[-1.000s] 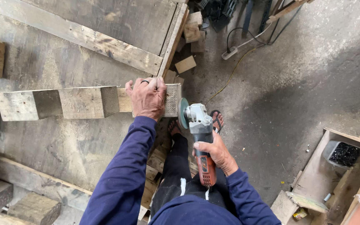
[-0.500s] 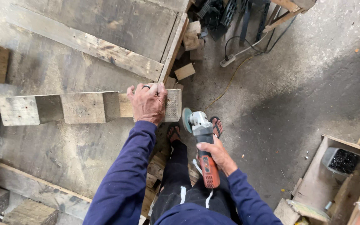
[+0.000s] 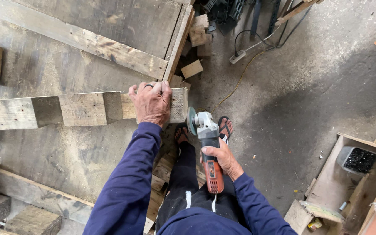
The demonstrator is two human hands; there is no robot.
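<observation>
Head view, looking straight down: the left hand (image 3: 152, 103) is laid flat over the right end of a long wooden beam (image 3: 88, 109), fingers curled over its far edge and clamped on it, a dark ring seen on one finger. The beam is stretched across a big grey wooden panel (image 3: 66, 52), with two square blocks fixed along it to the left of the hand, and its end grain is shown just past the fingers at the panel's edge. And there, right beside that end, an angle grinder (image 3: 205, 143) is held in the right hand (image 3: 223, 159): the fingers are wrapped tight around the orange-and-grey body, and the disc is presented edge-on close to the beam's end; whether it is touching the wood cannot be told. Both arms are covered in dark blue sleeves, and dark trousers with a white stripe are seen below, with sandalled feet (image 3: 225, 128) planted on the concrete floor (image 3: 310, 95) either side of the tool. Offcuts of wood (image 3: 192, 68) are scattered near the panel's corner, and more scraps are piled under the legs. A yellow cable (image 3: 236, 85) is trailed across the floor up to a white power strip (image 3: 237, 56). Over at the right edge, an open wooden box (image 3: 340, 182) is seen, and in it a grey tub of dark nails (image 3: 358, 160). Loose timber blocks (image 3: 31, 222) are stacked at the lower left.
</observation>
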